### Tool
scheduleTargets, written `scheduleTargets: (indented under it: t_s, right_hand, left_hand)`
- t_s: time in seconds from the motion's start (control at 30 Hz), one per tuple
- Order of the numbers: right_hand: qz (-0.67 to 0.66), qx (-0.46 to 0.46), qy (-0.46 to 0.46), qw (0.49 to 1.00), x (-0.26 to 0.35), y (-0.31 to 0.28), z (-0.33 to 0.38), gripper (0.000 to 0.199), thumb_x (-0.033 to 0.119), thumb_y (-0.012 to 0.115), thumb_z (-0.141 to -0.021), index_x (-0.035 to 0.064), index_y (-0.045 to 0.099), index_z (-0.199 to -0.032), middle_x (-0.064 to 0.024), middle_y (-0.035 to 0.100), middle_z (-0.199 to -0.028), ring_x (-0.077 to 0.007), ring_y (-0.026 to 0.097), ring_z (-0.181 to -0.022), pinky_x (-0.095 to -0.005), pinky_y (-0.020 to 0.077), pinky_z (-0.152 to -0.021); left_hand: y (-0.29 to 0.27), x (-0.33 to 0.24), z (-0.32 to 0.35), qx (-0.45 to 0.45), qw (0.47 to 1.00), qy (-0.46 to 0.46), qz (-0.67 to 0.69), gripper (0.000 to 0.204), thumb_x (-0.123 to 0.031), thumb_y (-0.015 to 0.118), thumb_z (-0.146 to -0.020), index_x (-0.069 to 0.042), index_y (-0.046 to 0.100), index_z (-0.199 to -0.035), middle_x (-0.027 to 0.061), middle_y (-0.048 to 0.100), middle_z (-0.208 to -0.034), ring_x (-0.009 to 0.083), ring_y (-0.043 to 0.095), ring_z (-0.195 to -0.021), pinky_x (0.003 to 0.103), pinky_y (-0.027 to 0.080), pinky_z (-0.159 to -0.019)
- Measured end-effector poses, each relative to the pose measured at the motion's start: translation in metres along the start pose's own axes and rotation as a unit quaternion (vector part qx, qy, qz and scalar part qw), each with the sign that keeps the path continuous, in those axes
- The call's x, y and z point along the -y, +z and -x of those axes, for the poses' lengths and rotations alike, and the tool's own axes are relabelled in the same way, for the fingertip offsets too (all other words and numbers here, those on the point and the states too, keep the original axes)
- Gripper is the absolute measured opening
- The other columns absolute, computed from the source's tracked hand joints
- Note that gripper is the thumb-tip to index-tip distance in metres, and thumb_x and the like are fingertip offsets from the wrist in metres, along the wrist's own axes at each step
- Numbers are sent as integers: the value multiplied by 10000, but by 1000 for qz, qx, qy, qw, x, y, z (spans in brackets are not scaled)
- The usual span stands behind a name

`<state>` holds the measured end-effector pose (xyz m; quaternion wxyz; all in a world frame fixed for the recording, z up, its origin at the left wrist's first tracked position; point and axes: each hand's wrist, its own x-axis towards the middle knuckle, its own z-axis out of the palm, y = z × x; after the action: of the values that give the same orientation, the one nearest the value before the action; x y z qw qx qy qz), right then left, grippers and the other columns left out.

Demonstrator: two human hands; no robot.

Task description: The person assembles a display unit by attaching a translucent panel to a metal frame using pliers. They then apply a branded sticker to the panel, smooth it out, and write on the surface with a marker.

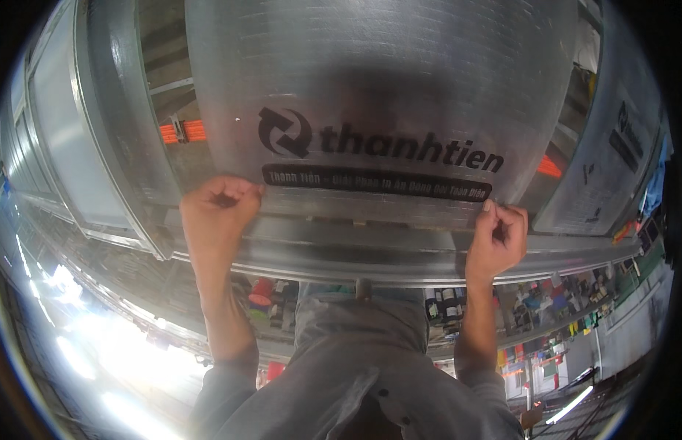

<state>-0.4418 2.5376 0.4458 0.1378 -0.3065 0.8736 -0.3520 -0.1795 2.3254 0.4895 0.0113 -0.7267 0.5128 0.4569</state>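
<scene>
In front of me lies a wide, glossy, grey translucent panel [385,44]. Near its close edge is a clear printed film [385,150] bearing a black round emblem, bold lettering and a dark rounded bar. My left hand [220,209] is closed in a pinch at the left end of the dark bar. At the bar's right end my right hand [504,233] pinches too, thumb and fingertips together. The film's clear edges are hard to make out against the panel. Both forearms reach up from below.
A metal rail [334,270] runs between my body and the panel. Framed panels [59,125] stand at left; another panel with similar black print [623,143] lies at right. Orange strips [185,132] show in the gaps. Colourful containers [262,292] sit beyond the rail.
</scene>
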Motion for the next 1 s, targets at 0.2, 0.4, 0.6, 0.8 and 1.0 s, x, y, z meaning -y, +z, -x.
scheduleTargets:
  t_s: [0.2,0.4,0.6,0.8,1.0]
  right_hand:
    - [-9,6,39,999,3,-3,-1,92,-36,709,-830,-10,624,-848,-63,579,-855,-76,481,-640,-213,407,-544]
    - [-39,7,60,997,-2,-3,2,75,-43,687,-852,-15,618,-864,-42,556,-863,-76,461,-689,-204,385,-590]
    - [-28,13,43,999,-4,-5,3,75,-36,687,-864,-19,613,-865,-42,554,-861,-80,461,-688,-204,388,-598]
    - [-2,9,27,1000,-1,0,0,68,-31,704,-840,-15,638,-851,-22,531,-779,-82,452,-662,-221,391,-577]
    - [-6,-16,27,999,0,5,-2,117,4,744,-827,-18,630,-810,4,519,-707,-63,438,-626,-207,393,-573]
  left_hand:
    - [-3,10,-3,10,1000,8,12,130,-26,776,-768,-10,660,-712,-29,594,-647,32,497,-600,198,378,-559]
    - [-3,6,-3,14,999,25,19,124,-1,768,-768,3,656,-714,-46,579,-641,16,469,-595,190,350,-543]
    - [-3,4,0,17,999,25,22,101,-10,764,-775,8,673,-734,-51,574,-646,13,464,-589,187,342,-542]
    - [-5,15,-8,4,1000,22,9,93,-41,779,-780,-8,695,-759,-47,596,-677,21,480,-608,188,357,-556]
    - [-12,11,-9,36,998,41,-19,163,-143,805,-787,-13,707,-778,-30,606,-680,43,484,-608,204,369,-570]
